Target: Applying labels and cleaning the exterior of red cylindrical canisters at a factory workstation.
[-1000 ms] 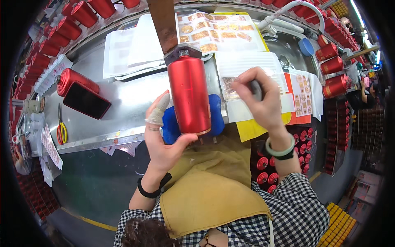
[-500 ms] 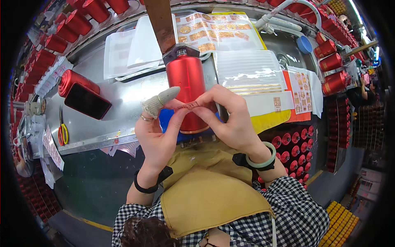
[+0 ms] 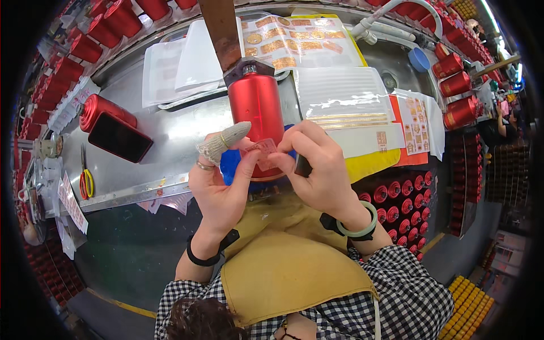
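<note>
At the centre, a small, thin, see-through film with a reddish printed pattern (image 3: pixel 265 157) is stretched between both hands, in front of the near end of a glossy red metal bottle (image 3: pixel 255 105). The left hand (image 3: pixel 218 190) pinches one edge narrowly; its index finger wears a pale, ribbed knit sleeve (image 3: pixel 218 144). The right hand (image 3: pixel 326 170) pinches the opposite edge, with a small dark object (image 3: pixel 303 166) tucked in its curled fingers, its kind unclear. Whether the film touches the bottle cannot be told.

The step in hand appears to be holding and orienting the film. The next move seems to call for a light, even grip and careful alignment, since such flimsy material could crease on a curved wall.

The bottle, a smooth cylinder, lies with its neck toward 12 o'clock, over a bright blue pad (image 3: pixel 228 165) by the brushed silver metal surface (image 3: pixel 175 136). Toward 1 o'clock lie glossy, translucent white sheets (image 3: pixel 340 90); at 9 o'clock, yellow-handled scissors (image 3: pixel 86 184).
</note>
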A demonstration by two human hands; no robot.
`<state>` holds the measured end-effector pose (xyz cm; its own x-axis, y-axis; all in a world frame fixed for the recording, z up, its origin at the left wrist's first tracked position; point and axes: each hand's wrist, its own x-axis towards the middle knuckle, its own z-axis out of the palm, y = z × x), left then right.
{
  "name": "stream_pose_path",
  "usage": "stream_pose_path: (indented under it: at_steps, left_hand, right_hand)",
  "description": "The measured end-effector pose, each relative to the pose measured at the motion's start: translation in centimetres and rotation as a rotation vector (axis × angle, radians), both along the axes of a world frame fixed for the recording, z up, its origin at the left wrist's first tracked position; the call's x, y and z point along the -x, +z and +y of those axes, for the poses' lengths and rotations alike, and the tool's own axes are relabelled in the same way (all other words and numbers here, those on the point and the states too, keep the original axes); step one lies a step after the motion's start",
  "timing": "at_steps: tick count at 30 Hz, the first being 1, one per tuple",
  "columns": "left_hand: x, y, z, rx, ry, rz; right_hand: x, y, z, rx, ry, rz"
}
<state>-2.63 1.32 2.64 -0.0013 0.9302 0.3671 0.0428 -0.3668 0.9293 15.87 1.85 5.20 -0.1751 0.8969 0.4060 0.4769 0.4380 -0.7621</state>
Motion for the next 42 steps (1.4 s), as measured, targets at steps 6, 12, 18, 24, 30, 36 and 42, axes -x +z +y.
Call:
stream_pose_path:
  at_steps: [6,12,18,24,30,36,42]
  left_hand:
    - [-0.3,0.8,0.2,0.069,-0.01,-0.045]
    - [-0.5,0.0,3.3,0.029,0.074,0.165]
    - [-1.2,-1.5,6.1,-0.034,0.205,0.367]
    - [-0.9,-3.3,5.5,0.282,0.087,-0.227]
    - [-1.1,-2.0,4.0,0.549,-0.185,-0.334]
    - [-1.4,-1.5,3.9,0.558,-0.146,-0.265]
    - [-0.3,-1.8,4.3,0.648,-0.144,-0.516]
  right_hand:
    - [0.1,-0.3,0.0,0.143,0.056,0.059]
    - [0.6,-0.7,1.7,0.228,-0.027,-0.006]
    - [0.4,-2.0,3.5,0.246,-0.103,0.005]
    - [-1.0,-2.2,4.7,0.761,0.002,0.398]
    - [-0.3,-3.7,7.0,0.57,-0.068,0.364]
    - [0.4,-4.2,7.5,0.582,-0.089,0.354]
    - [-0.3,-3.7,8.0,0.672,-0.043,0.549]
